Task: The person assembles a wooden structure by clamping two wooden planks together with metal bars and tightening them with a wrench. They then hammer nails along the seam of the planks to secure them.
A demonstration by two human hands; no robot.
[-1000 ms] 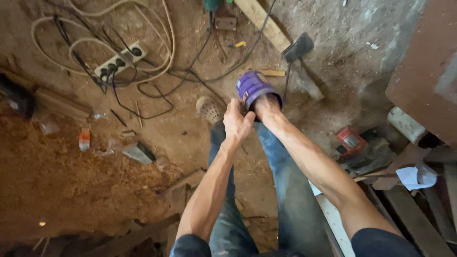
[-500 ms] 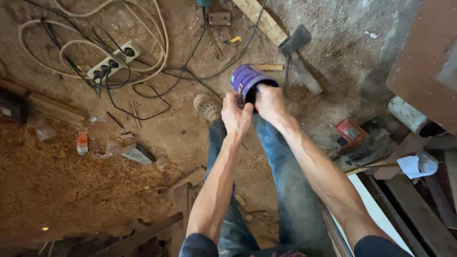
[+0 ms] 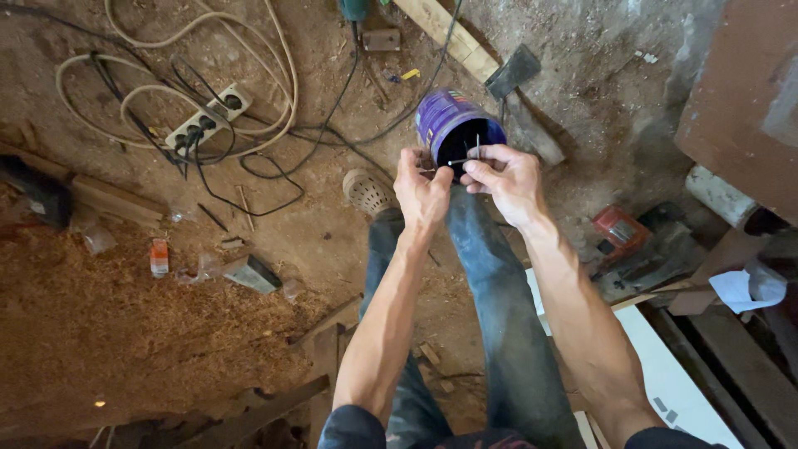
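Observation:
A purple round can (image 3: 453, 123) with a dark open mouth rests on my right knee, its opening toward me. My right hand (image 3: 504, 179) is at the can's rim and pinches thin metal nails (image 3: 467, 155) between thumb and fingers. My left hand (image 3: 422, 189) is just beside it, fingertips touching the same nails at the can's mouth. Both forearms reach out over my blue-jeaned legs. What lies inside the can is hidden in shadow.
A white power strip (image 3: 208, 118) with looped cream and black cables lies on the dirt floor at upper left. Sawdust covers the left floor. A wooden plank (image 3: 453, 37), a red power tool (image 3: 619, 233) and a white board (image 3: 673, 382) are nearby.
Both hands pulled back slightly from the can's mouth, and thin nails now show between the fingers. The can's dark opening is now more exposed.

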